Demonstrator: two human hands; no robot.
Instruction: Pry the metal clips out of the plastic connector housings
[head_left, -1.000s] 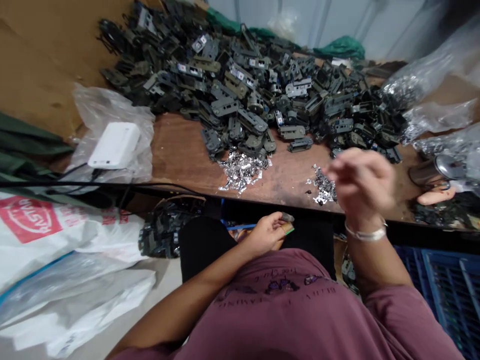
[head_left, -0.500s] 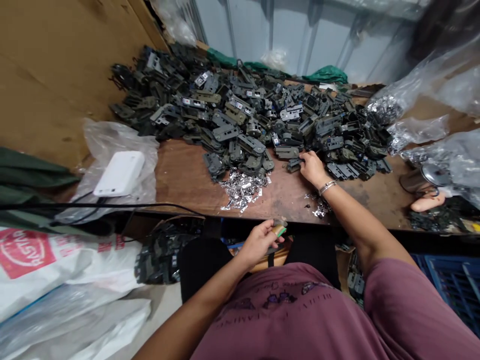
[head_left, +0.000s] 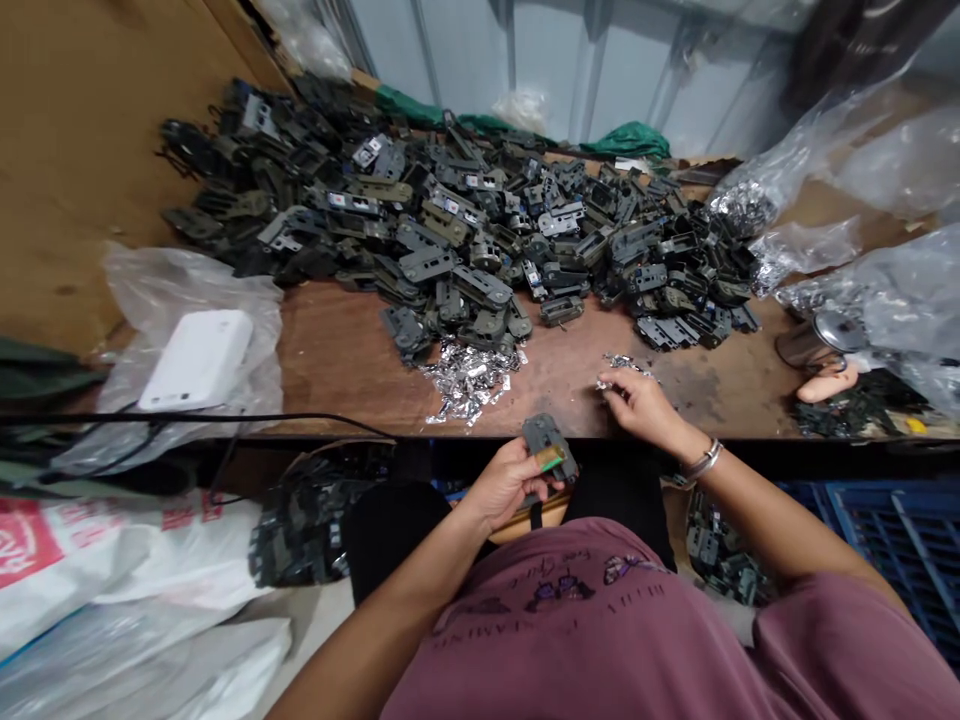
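Observation:
My left hand is closed around a dark grey slotted housing, held over my lap just off the table's front edge. Yellow and green tape is wrapped about the thumb. Fingertips pinched, my right hand is at the small scatter of shiny metal pieces on the right; a tiny bright piece shows at the fingers. A larger heap of shiny metal pieces lies on the table to the left. Behind it spreads a big pile of similar grey housings.
At the left, a white box rests on clear plastic, with a black cable along the table edge. A metal mug and plastic bags are at the right. A blue crate stands below.
My right hand has left the housing pile and come forward to the small metal pieces. A grey housing now shows in my left hand. The view has shifted slightly.

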